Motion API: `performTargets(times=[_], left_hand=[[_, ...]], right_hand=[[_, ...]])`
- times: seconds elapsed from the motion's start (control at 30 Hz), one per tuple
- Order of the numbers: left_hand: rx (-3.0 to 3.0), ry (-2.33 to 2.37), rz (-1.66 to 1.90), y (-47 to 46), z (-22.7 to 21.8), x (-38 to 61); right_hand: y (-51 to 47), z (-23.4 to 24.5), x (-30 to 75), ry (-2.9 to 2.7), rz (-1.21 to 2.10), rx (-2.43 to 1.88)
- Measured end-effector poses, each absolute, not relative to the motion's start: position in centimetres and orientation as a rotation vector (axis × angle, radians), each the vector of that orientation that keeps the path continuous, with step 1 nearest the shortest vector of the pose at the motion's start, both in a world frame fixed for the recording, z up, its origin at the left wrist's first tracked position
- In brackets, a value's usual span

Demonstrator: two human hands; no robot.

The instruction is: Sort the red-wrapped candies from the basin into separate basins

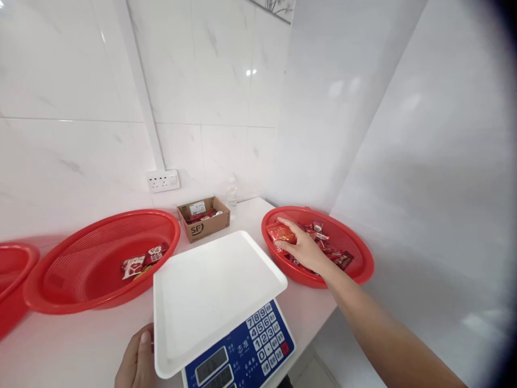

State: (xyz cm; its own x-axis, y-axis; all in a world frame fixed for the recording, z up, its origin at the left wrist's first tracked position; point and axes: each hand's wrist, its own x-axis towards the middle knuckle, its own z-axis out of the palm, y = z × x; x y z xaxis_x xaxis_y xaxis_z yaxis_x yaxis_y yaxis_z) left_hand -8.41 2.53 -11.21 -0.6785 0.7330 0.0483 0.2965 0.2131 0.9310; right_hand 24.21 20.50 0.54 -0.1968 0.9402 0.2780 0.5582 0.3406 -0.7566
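My right hand [301, 245] is inside the right red plastic basket [365, 264], closed round a shiny red candy packet [281, 233] with gold print. Around it lie several small wrapped candies [319, 226] in red and brown. At the lower left, my left hand [137, 358] is beside the left edge of the white weighing pan [218, 291]. Its fingers are curled, and a bit of dark red shows by the fingertips, mostly hidden by the pan. Below the pan is the blue keypad panel of a digital scale [242, 347].
A second red basket [105, 221] holds a few wrapped candies [139, 264]; another red basket [16, 269] is cut off at the left. Against the wall stand a small cardboard box [210, 228] with packets and a clear plastic bottle [231, 193]. A white partition [424, 178] rises at right.
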Motion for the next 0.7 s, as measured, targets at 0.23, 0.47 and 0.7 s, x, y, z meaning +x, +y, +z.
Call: performTargets(times=[0.23, 0.47, 0.7], left_hand=[[0.982, 2.094, 1.570, 2.1, -10.9, -8.5], [0.951, 2.155, 1.818, 1.5, -9.3, -8.7], [1.783, 2.126, 1.512, 3.6, -4.1, -7.1]], right_hand=[[17.8, 0.1, 17.3, -1.869, 1.123, -0.981], [15.2, -1.5, 14.9, -2.138, 0.928, -0.958], [13.6, -2.5, 13.8, -2.401, 0.774, -0.932]])
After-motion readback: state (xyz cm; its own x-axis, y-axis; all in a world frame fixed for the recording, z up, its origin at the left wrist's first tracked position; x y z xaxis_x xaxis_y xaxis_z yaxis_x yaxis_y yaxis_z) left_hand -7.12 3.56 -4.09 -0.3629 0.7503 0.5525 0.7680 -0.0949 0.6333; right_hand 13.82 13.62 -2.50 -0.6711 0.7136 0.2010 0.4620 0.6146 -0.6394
